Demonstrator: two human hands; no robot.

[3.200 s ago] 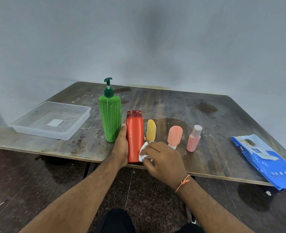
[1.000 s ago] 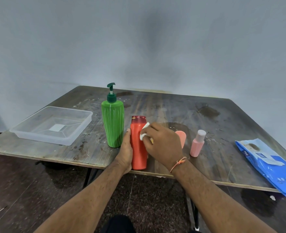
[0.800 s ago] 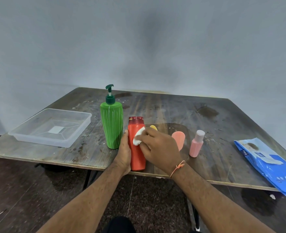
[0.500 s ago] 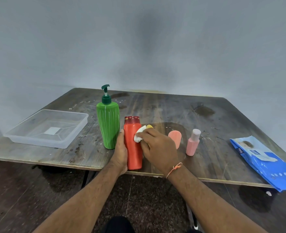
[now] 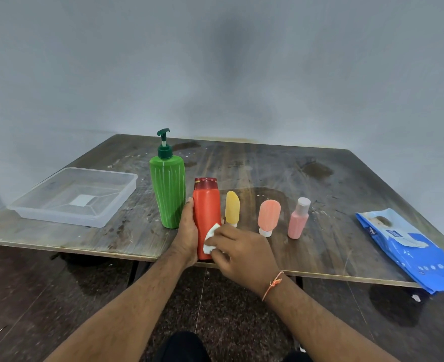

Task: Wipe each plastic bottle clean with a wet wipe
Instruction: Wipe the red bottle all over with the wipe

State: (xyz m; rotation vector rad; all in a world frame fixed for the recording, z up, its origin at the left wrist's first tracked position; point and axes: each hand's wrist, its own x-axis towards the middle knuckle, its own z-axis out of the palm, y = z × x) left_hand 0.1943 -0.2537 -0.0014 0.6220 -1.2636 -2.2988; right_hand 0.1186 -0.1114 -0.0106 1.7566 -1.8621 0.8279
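nearest the camera, two bare forearms reach up to the front edge of the desk. the right hand, with an orange thread round its wrist, has its fingers curled on a crumpled white wet wipe and presses it against the lower right side of the red bottle. the left hand wraps the left side of that bottle, thumb lying up along it. the red bottle stands upright at the desk's front edge, its darker red cap on.

just beyond, to the left and close beside it, stands the green pump bottle, upright. to the right of the red bottle runs a row: a yellow bottle just beside it, then an orange-pink bottle resting on its white cap, then a pink bottle with a pale cap. at the right edge lies a blue wipes pack, overhanging the front of the desk. farther left sits a clear plastic tray.
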